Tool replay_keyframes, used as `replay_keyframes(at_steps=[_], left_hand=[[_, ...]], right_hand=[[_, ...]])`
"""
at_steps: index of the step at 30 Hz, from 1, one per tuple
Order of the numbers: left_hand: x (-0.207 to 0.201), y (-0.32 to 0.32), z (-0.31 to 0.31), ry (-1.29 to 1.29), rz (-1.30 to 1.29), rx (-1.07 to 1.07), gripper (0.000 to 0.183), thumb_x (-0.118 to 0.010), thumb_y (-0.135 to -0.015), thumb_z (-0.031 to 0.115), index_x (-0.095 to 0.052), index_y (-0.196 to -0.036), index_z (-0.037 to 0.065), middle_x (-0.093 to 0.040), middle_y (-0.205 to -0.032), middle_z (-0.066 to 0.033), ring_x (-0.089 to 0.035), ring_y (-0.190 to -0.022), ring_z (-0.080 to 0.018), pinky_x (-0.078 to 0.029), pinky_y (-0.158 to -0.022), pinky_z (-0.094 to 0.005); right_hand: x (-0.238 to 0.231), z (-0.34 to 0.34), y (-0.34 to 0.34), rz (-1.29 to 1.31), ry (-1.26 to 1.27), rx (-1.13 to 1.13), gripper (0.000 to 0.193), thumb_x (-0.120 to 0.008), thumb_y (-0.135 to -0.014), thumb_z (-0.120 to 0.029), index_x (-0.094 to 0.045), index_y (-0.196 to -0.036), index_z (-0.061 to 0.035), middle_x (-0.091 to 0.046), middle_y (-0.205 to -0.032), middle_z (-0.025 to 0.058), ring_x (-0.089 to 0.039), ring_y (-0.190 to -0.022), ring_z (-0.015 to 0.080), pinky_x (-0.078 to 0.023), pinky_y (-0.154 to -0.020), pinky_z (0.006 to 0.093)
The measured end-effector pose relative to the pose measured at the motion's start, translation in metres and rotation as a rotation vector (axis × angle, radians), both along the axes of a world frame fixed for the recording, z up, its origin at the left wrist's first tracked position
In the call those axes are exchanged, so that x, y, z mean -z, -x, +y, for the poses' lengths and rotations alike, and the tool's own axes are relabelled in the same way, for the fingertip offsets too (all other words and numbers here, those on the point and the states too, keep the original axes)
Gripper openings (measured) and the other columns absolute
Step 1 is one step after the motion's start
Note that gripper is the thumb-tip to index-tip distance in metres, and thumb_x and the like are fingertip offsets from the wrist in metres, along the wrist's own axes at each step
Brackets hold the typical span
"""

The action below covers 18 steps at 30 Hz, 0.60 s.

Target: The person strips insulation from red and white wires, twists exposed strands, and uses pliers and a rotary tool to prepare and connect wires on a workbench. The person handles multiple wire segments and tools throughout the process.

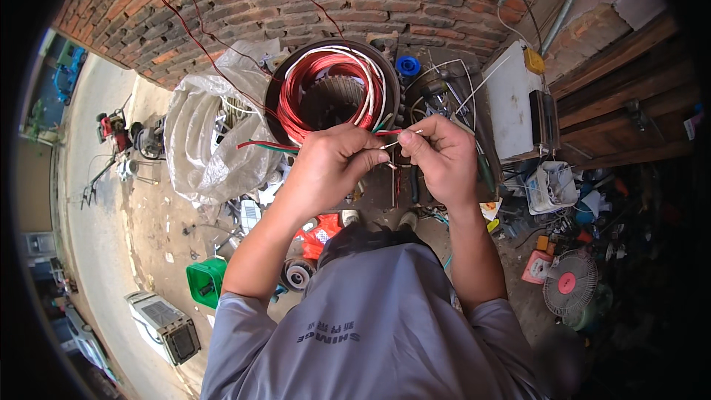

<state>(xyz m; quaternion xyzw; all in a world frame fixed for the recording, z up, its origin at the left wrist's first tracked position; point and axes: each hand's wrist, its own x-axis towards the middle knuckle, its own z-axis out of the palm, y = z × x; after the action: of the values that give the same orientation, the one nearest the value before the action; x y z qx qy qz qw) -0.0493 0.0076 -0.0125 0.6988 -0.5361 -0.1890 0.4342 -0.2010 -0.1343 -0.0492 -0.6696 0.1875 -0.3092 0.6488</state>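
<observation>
In front of me stands an electric motor stator in a dark round housing [272,96], its thick ring of red and white winding wire [292,92] facing up. Over its near edge, my left hand [326,167] is closed, thumb and fingertips pinching a thin white wire [392,144]. My right hand [444,159] pinches the same wire a little to the right. A red lead [386,132] runs between the two hands. Red and green leads [263,146] stick out to the left of my left hand. The fingers partly cover the wire ends.
A cloudy plastic bag [204,141] lies left of the stator. Hand tools [444,92] and a blue spool [407,66] are to its right, beside a white panel [515,104]. A brick wall [355,0] rises behind. A green bin [206,283] and a fan [570,282] stand lower down.
</observation>
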Motion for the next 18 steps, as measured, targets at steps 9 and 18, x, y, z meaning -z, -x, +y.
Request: replay_keyframes(at_steps=[9, 18], left_hand=[[-0.001, -0.013, 0.004, -0.025, 0.018, 0.001, 0.013, -0.083, -0.088, 0.007, -0.076, -0.096, -0.001, -0.068, -0.087, -0.0114, -0.070, -0.081, -0.0254, -0.054, -0.072, -0.0373], [0.013, -0.004, 0.007, -0.045, 0.183, -0.113, 0.016, -0.087, -0.085, 0.007, -0.074, -0.091, -0.002, -0.067, -0.089, -0.0073, -0.068, -0.083, -0.0175, -0.053, -0.073, -0.0331]], right_hand=[[0.003, 0.004, -0.001, -0.120, -0.042, -0.059, 0.009, -0.069, -0.103, -0.009, -0.068, -0.101, 0.0004, -0.075, -0.093, 0.0082, -0.064, -0.075, 0.0073, -0.052, -0.068, 0.0231], [0.005, 0.009, -0.003, -0.096, -0.158, 0.006, 0.008, -0.072, -0.101, -0.007, -0.069, -0.098, 0.0009, -0.074, -0.086, 0.0050, -0.063, -0.073, 0.0063, -0.052, -0.066, 0.0236]])
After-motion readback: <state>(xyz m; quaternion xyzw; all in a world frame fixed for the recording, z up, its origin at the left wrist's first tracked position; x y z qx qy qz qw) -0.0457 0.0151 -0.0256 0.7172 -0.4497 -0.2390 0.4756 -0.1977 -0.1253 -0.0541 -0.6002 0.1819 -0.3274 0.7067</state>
